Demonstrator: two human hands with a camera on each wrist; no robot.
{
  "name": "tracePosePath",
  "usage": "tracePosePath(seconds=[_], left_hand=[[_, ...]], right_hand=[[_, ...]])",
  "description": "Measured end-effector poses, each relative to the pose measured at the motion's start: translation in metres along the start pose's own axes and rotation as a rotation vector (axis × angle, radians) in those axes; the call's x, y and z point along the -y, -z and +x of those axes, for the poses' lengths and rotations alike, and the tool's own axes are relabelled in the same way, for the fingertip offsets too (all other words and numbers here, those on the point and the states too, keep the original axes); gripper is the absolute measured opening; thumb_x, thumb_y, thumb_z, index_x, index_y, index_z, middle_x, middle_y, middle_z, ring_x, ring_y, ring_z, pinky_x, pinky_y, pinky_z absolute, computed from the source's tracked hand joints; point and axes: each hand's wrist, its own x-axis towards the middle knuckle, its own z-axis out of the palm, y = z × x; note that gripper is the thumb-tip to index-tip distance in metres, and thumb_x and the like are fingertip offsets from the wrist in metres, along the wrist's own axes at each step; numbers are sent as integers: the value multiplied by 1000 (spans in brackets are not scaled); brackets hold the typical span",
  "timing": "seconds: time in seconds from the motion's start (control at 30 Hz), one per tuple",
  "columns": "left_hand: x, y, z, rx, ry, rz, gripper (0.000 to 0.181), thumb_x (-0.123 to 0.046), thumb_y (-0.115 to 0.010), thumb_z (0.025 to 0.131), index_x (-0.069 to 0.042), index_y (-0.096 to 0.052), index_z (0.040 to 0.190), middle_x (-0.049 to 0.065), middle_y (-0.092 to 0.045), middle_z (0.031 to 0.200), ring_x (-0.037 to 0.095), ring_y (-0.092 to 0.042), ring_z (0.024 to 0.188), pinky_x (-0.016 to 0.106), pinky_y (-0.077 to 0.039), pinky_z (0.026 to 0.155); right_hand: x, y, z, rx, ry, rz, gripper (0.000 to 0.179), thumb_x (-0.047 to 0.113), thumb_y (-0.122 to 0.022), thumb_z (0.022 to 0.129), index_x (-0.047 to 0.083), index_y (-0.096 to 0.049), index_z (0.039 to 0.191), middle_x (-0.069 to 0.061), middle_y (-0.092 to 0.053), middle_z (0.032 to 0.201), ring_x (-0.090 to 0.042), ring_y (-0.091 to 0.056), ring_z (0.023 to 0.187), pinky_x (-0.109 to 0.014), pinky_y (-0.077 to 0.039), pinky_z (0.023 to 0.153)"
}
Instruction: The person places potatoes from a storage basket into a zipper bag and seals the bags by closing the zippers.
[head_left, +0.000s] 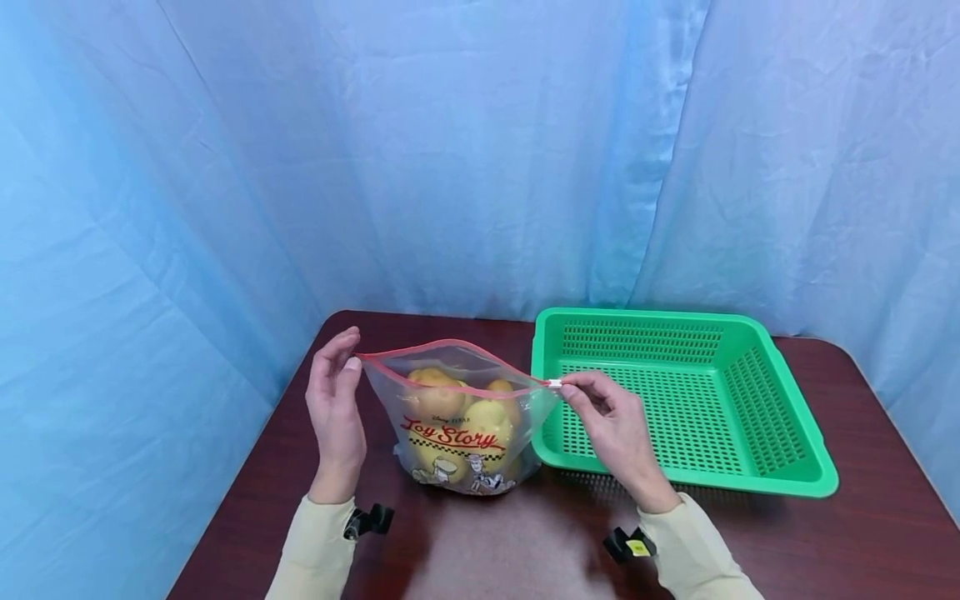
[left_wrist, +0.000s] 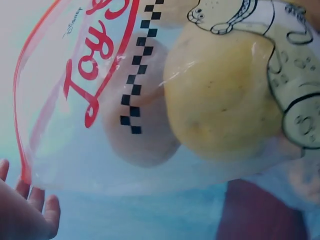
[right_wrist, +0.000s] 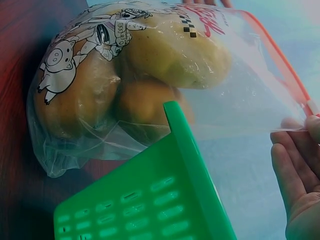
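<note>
A clear zipper bag (head_left: pixel 472 437) with a red rim and "Toy Story" print stands on the table, its mouth gaping. Inside are several rounded yellow and orange-brown fruits (head_left: pixel 438 403), which also show large through the film in both wrist views. My left hand (head_left: pixel 336 408) pinches the bag's left top corner between thumb and fingers. At the opposite corner, my right hand (head_left: pixel 611 425) grips the white zipper slider (head_left: pixel 555 383) between thumb and forefinger. The red rim stretches between the two hands, its front and back edges apart in the middle.
A green perforated plastic basket (head_left: pixel 783 392) sits right of the bag, behind and beside my right hand. Its near left corner is close to the bag. Both stand on a dark red-brown table (head_left: pixel 262 517). Light blue curtains (head_left: pixel 450 167) hang behind and at the left.
</note>
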Motion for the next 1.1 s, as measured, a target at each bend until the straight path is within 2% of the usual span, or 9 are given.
tracePosePath(seconds=[0.13, 0.23, 0.4, 0.6, 0.7, 0.83, 0.97, 1.1], left_hand=[[-5, -11, 2, 47, -165, 110, 31, 0, -59, 95, 10, -60, 124, 19, -56, 139, 37, -49, 133, 37, -38, 113], [-10, -20, 4, 104, -274, 148, 33, -2, -60, 93, 12, -61, 122, 24, -54, 140, 40, -46, 134, 40, -36, 113], [-18, -34, 8, 160, -392, 246, 34, -8, -63, 91, 7, -66, 121, 22, -59, 137, 38, -49, 135, 42, -39, 112], [-22, -50, 4, 300, -517, 425, 33, -17, -65, 93, 2, -69, 119, 17, -68, 127, 37, -58, 129, 44, -41, 114], [-25, -59, 1, 375, -557, 500, 36, -30, -64, 98, 0, -69, 117, 15, -69, 125, 36, -59, 128, 47, -39, 115], [-28, -71, -1, 474, -578, 536, 39, -38, -63, 101, -2, -70, 114, 14, -69, 123, 35, -59, 127, 54, -36, 116], [-29, -82, -3, 548, -611, 582, 33, -31, -72, 96, -4, -71, 113, 12, -69, 124, 33, -60, 126, 56, -36, 116], [-29, -90, -6, 628, -621, 673, 37, -29, -81, 89, -6, -72, 116, 10, -68, 127, 28, -60, 126, 54, -36, 117]], right_hand=[[-1, 1, 0, 1, 6, 9, 10, 4, -71, 98, 9, -75, 105, -2, -76, 100, -6, -70, 86, -17, -55, 76], [-1, 1, 0, 0, 7, 19, 11, 3, -71, 97, 10, -76, 105, -2, -76, 99, -6, -69, 85, -17, -55, 75], [-2, 1, 0, 5, 12, 37, 12, 3, -71, 98, 10, -76, 105, -3, -76, 101, -9, -70, 84, -17, -55, 74], [-3, 1, -1, 2, 30, 22, 13, 1, -70, 97, 11, -76, 105, -3, -76, 100, -9, -71, 85, -17, -54, 74], [-3, 1, 0, 3, 45, 14, 15, 0, -71, 97, 12, -76, 105, -2, -76, 100, -7, -69, 82, -17, -53, 71], [-3, 1, 0, 0, 58, 4, 17, -1, -71, 96, 13, -76, 105, -2, -76, 99, -6, -66, 78, -17, -50, 66], [-3, 1, 0, -1, 66, 4, 19, -2, -72, 95, 12, -76, 105, -3, -76, 99, -6, -64, 77, -18, -49, 64], [-3, 1, 0, 9, 66, 0, 17, -2, -71, 96, 12, -76, 106, -3, -76, 100, -6, -66, 79, -18, -52, 67]])
